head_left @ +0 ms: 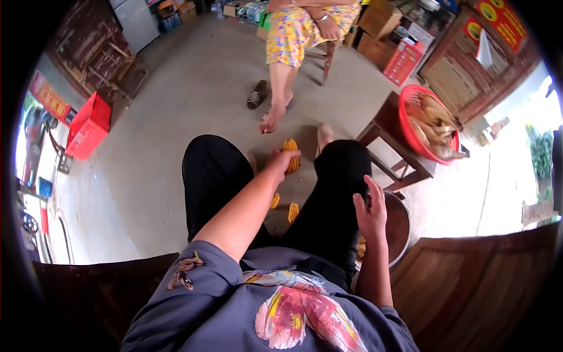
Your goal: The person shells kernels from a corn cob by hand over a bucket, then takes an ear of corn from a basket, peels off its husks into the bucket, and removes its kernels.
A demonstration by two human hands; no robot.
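My left hand (283, 163) reaches forward between my knees, its fingers closed around a yellow corn cob (291, 149). Below it, a small corn cob (274, 201) and another corn cob (293, 212) lie on the concrete floor. My right hand (373, 212) is raised beside my right thigh, thumb and fingers apart, with nothing in it. Just under and to the right of that hand is a round metal basin (400, 230). Some yellowish pieces show inside the basin, partly hidden by my arm and leg.
A red basket (404, 120) of husk-covered corn (433, 120) rests on a wooden stool (384, 120) to the right. Ahead sits a person in patterned trousers (287, 35), bare feet out, a shoe (257, 94) nearby. A red crate (90, 126) stands left.
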